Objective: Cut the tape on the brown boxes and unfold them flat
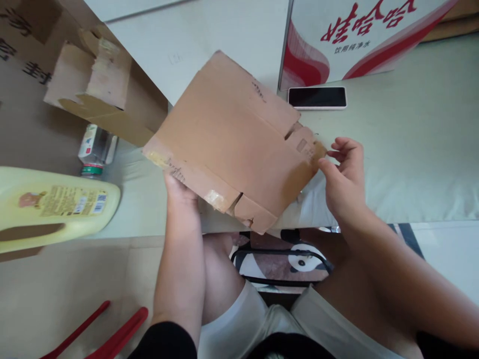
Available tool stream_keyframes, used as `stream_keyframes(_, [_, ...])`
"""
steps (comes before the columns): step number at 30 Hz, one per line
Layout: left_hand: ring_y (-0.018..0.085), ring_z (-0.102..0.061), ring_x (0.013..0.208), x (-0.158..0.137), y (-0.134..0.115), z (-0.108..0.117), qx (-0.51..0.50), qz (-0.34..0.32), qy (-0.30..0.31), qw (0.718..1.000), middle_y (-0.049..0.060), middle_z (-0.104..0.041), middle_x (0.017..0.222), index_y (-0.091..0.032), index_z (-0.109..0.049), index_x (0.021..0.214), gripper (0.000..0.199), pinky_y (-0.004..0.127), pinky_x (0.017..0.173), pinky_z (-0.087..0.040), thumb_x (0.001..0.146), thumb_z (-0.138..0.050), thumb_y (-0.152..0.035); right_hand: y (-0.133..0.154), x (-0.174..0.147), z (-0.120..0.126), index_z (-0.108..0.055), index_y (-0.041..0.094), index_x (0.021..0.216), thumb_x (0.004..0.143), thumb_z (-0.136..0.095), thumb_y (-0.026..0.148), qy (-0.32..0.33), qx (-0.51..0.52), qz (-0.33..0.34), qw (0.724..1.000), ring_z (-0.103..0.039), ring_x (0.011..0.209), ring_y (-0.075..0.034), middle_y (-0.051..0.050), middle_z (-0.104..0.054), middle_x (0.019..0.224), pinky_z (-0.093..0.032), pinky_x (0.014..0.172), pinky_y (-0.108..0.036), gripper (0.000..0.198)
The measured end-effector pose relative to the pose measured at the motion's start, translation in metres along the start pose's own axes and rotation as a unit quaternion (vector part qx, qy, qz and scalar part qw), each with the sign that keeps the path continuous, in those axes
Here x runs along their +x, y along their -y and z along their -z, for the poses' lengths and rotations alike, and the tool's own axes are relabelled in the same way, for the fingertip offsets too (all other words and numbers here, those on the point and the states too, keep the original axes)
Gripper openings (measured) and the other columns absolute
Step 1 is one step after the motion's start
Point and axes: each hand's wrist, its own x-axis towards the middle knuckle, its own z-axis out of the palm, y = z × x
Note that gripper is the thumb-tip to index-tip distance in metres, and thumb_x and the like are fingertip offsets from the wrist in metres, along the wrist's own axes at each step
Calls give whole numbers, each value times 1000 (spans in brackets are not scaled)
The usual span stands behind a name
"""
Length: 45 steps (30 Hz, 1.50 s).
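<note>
Our left hand (180, 187) is under the lower left edge of the cardboard (228, 129), seemingly bearing it up; its fingers are hidden, so we cannot tell how tightly they close. Our right hand (346, 177) seems to pinch the right-hand corner narrowly between thumb and fingertips. The cardboard lies tilted between both hands, in front of us and over the near part of the tabletop (419, 139).

We judge it light and fairly stiff, dry rather than slippery, but apt to bend along its creases. The slits and frayed flaps along its lower right side look the likeliest to tear, so we would take hold of the unbroken long edges and leave the flaps alone.

Just beyond its right side lies a phone (317, 97), screen up, in front of a white and red box (310, 47). To the left, a clear bottle (92, 149) lies beside an open carton (144, 102), with a pale yellow jug (108, 199) nearer us.
</note>
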Motion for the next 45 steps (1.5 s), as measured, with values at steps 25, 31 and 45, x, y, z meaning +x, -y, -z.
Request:
stream_keyframes(25, [32,-57,138,-4,-1,-12,-119,-17,-23,992,11,-76,123,-24,-71,108,64,39,107,-54,85,-45,-78,41,7,-10,-57,23,71,64,-79,40,37,269,-309,911,-39,46,-8,4,-54,59,-25,38,-23,29])
stream_keyframes(31, [30,-55,141,-1,2,-7,-133,-7,-57,989,8,-76,121,-25,-70,99,39,38,110,-53,84,-53,-57,42,5,-11,-56,23,68,64,-78,39,33,267,-299,916,-39,46,-8,4,-52,58,-25,39,-23,28])
stream_keyframes(45, [30,-50,145,-1,2,-7,-175,11,-50,983,7,-75,118,-22,-65,98,33,38,113,-49,79,-58,-49,40,5,-11,-53,23,71,69,-75,41,46,248,-295,922,-41,46,-9,4,-51,60,-29,39,-24,29])
